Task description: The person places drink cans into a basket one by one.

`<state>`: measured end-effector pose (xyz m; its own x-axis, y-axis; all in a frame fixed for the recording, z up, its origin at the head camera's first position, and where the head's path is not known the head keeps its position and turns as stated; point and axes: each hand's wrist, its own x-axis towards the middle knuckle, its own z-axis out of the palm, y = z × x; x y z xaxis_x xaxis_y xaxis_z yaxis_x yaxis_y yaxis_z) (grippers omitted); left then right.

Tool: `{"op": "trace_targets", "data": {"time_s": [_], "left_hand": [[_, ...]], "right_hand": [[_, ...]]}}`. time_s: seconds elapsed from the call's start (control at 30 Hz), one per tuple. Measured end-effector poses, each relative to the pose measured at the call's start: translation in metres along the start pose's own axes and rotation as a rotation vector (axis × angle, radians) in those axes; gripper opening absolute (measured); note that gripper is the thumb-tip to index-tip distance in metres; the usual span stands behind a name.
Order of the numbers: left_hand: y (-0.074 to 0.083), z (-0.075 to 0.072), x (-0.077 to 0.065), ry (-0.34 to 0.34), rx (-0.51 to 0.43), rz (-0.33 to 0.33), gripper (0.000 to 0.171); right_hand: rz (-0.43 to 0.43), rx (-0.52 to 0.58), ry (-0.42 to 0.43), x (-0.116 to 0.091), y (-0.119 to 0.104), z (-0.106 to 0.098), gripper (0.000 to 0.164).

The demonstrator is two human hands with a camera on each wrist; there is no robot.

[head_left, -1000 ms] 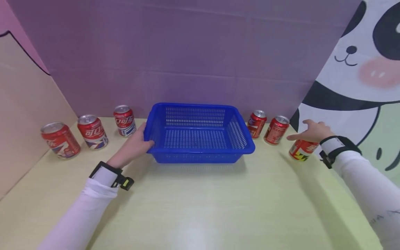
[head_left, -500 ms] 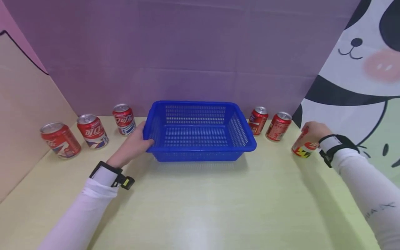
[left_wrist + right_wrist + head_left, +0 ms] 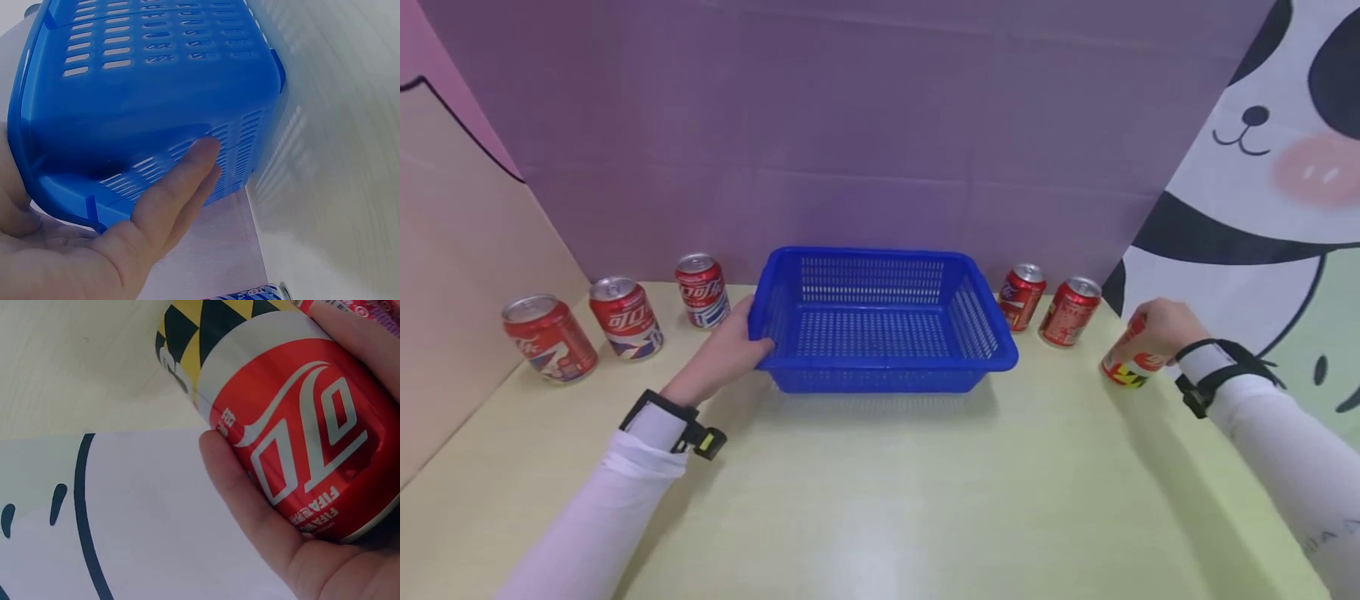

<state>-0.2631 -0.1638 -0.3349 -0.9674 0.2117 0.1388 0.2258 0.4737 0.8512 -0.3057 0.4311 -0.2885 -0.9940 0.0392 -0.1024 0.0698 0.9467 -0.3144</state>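
Note:
My left hand (image 3: 727,343) grips the left rim of a blue plastic basket (image 3: 872,363), thumb over the edge. The left wrist view shows the fingers (image 3: 181,187) lying along the basket's outer wall (image 3: 125,94). At the right, my right hand (image 3: 1167,325) holds a red soda can (image 3: 1131,367) with a yellow and black pattern near its base. In the right wrist view the fingers and thumb wrap both sides of this can (image 3: 300,431). The can's top is hidden by the hand. No things show inside the basket.
Left of the basket stand three red soda cans: one nearest the left wall (image 3: 550,340), a middle one (image 3: 627,321) and one beside the basket (image 3: 703,292). Two more, a farther can (image 3: 1021,298) and a nearer can (image 3: 1070,312), stand right of it. A purple backdrop (image 3: 865,125) rises behind.
My right hand has come down and closed its fingers round the rightmost can. The left hand has kept its grip on the basket, and the other cans have stayed put.

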Motion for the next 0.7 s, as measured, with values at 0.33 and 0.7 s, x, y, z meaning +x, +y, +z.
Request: {"op": "trace_targets", "data": {"time_s": [0.33,0.7], "left_hand": [[0.003,0.000,-0.001,0.007,0.028,-0.017,0.071],[0.005,0.003,-0.003,0.010,0.024,-0.009,0.070]], "right_hand": [[-0.148,-0.106,0.066,-0.027,-0.051,-0.030,0.065],[-0.314,-0.112,0.144,-0.048,-0.179,-0.053,0.059]]}}
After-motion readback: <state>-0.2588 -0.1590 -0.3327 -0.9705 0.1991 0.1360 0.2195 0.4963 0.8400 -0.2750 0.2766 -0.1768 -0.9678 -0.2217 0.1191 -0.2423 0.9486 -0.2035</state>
